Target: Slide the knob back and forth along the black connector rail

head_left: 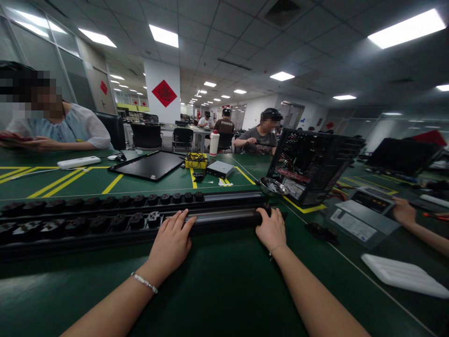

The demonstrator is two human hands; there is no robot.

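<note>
Two long black rails with rows of black socket modules lie side by side on the green table. My left hand [171, 241] rests on the near rail [224, 218], its fingers stretched out beside the last socket module [153, 219]. At that rail's right end my right hand [271, 230] is closed around the edge, thumb and fingers over the top. What the fingertips press on underneath is hidden. Behind it, untouched, lies the far rail [231, 196]. On both rails the modules fill the left part, and the right part shows a bare channel.
An open computer case [308, 164] stands at back right beside a metal bowl [273, 186]. Another person's hand [403, 211] touches a metal power supply [361, 217]. White foam [403, 275] lies nearer. Behind the rails are a black panel [150, 164], a yellow basket [196, 160] and a bottle [213, 144].
</note>
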